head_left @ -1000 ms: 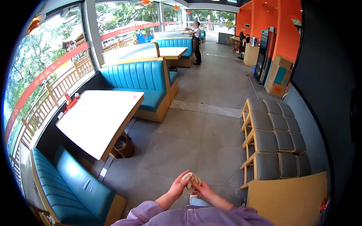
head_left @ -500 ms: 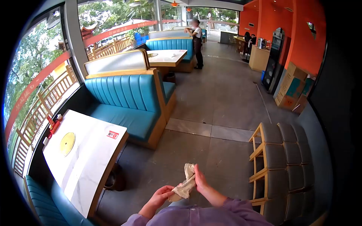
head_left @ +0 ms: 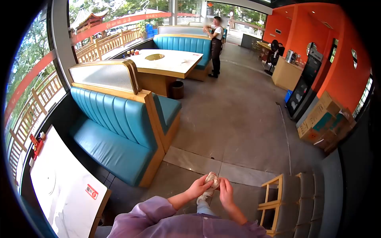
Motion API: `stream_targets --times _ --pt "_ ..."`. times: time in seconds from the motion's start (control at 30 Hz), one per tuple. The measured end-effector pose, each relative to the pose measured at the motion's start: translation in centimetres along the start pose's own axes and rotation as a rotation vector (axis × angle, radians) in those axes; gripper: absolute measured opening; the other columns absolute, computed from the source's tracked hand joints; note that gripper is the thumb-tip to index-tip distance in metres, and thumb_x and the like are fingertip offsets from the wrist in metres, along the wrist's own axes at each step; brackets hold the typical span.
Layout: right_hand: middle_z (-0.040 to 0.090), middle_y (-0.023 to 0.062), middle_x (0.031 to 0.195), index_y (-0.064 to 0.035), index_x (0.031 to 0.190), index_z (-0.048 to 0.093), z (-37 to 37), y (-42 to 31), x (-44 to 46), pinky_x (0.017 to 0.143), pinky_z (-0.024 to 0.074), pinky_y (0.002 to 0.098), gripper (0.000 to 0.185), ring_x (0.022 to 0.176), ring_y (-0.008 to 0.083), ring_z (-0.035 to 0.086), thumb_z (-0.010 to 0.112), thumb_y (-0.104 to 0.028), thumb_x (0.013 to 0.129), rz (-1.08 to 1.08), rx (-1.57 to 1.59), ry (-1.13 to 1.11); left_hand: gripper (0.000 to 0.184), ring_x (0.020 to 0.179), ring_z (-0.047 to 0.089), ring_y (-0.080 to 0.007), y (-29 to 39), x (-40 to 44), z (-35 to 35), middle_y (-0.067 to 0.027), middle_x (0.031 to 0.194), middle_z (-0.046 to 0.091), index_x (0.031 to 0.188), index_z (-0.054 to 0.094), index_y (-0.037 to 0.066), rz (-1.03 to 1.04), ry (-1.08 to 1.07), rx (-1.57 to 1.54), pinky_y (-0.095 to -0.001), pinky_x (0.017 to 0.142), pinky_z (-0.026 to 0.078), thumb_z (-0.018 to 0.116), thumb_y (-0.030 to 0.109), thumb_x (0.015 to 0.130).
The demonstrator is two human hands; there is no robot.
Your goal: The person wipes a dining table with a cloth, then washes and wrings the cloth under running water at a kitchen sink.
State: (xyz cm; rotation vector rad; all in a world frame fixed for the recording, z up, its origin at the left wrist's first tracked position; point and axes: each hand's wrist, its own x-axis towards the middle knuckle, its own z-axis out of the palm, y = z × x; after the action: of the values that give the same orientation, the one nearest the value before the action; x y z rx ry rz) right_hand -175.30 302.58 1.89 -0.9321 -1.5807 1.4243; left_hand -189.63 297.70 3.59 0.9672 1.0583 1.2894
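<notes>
A crumpled off-white cloth (head_left: pixel 212 179) is held up in front of my body, bunched between both hands. My left hand (head_left: pixel 199 187) has its fingers closed on the cloth's left side. On the other side, my right hand (head_left: pixel 226 192) pinches the cloth with bent fingers. Below the cloth, one light shoe (head_left: pixel 203 196) shows on the grey floor (head_left: pixel 222 127).
To the left stand a white marble table (head_left: pixel 65 190) and a teal booth seat (head_left: pixel 111 139). A second table (head_left: pixel 174 63) lies ahead; a person in an apron (head_left: pixel 216 47) stands beyond it. Grey stools (head_left: pixel 289 194) are stacked right, with cardboard boxes (head_left: pixel 323 119) farther along.
I have moved forward past the near table, and the booth is closer. The cloth, hanging loose before, is now bunched smaller between my hands.
</notes>
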Motion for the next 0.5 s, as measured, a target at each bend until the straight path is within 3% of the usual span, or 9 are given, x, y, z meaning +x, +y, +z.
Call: stream_targets --times 0.03,0.07,0.23,0.3,0.37,0.43,0.5 --pt "0.057 0.0048 0.089 -0.0005 0.102 0.052 -0.1 0.6 3.3 0.071 0.0452 0.0242 0.025 0.082 0.0104 0.053 0.043 -0.021 0.092 0.088 0.203 -0.001 0.037 0.100 0.048 -0.0099 0.3 2.9 -1.4 -0.0035 0.108 0.053 0.123 0.041 0.001 -0.015 0.033 0.058 -0.0258 0.087 0.039 0.047 0.019 0.091" --pt "0.057 0.0048 0.089 -0.0005 0.102 0.052 -0.3 -0.1 6.6 0.071 0.0452 0.0242 0.025 0.082 0.0104 0.053 0.043 -0.021 0.092 0.094 0.205 -0.030 0.030 0.092 0.051 -0.0090 1.7 5.6 -2.6 -0.0019 0.100 0.056 0.113 0.049 0.002 -0.017 0.112 0.086 -0.0257 0.081 0.042 0.050 0.021 0.089" --pt "0.054 -0.0020 0.078 -0.0028 0.092 0.051 1.4 1.7 23.9 0.061 0.0410 0.0177 0.013 0.070 0.0037 0.049 0.057 -0.011 0.085 0.253 0.110 -0.327 0.029 0.087 0.052 -0.0088 4.5 17.7 -11.2 -0.0012 0.093 0.058 0.106 0.054 0.002 -0.072 0.372 0.221 -0.0248 0.077 0.043 0.056 0.023 0.086" --pt "0.050 -0.0034 0.073 -0.0047 0.087 0.048 2.9 -0.9 31.4 0.057 0.0376 0.0172 0.012 0.065 0.0026 0.046 0.058 -0.011 0.084 0.230 0.418 -0.295 0.030 0.090 0.053 -0.0101 9.8 20.8 -13.7 -0.0019 0.096 0.058 0.107 0.053 0.002 -0.036 0.420 0.020 -0.0256 0.079 0.043 0.056 0.022 0.085" --pt "0.048 -0.0039 0.072 -0.0051 0.086 0.046 4.1 -0.6 38.3 0.056 0.0368 0.0174 0.012 0.064 0.0025 0.044 0.058 -0.010 0.084 0.208 0.419 -0.308 0.025 0.088 0.054 -0.0099 10.6 24.3 -17.3 -0.0017 0.095 0.058 0.103 0.053 0.002 0.024 0.543 -0.084 -0.0250 0.077 0.043 0.056 0.018 0.085" --pt "0.046 -0.0044 0.070 -0.0056 0.086 0.045 4.6 1.9 44.7 0.055 0.0360 0.0176 0.013 0.062 0.0024 0.042 0.057 -0.009 0.084 0.184 0.409 -0.311 0.019 0.090 0.054 -0.0131 7.0 28.5 -21.8 -0.0040 0.097 0.058 0.100 0.053 0.003 -0.008 0.584 -0.220 -0.0269 0.080 0.043 0.053 0.009 0.082" --pt "0.045 -0.0044 0.071 -0.0054 0.087 0.045 6.1 2.4 50.9 0.055 0.0351 0.0171 0.012 0.062 0.0021 0.040 0.056 -0.008 0.085 -0.065 0.281 -0.264 0.012 0.092 0.055 -0.0166 6.7 32.8 -26.7 -0.0057 0.095 0.058 0.091 0.052 0.004 0.029 0.511 -0.446 -0.0290 0.082 0.043 0.049 0.003 0.079"
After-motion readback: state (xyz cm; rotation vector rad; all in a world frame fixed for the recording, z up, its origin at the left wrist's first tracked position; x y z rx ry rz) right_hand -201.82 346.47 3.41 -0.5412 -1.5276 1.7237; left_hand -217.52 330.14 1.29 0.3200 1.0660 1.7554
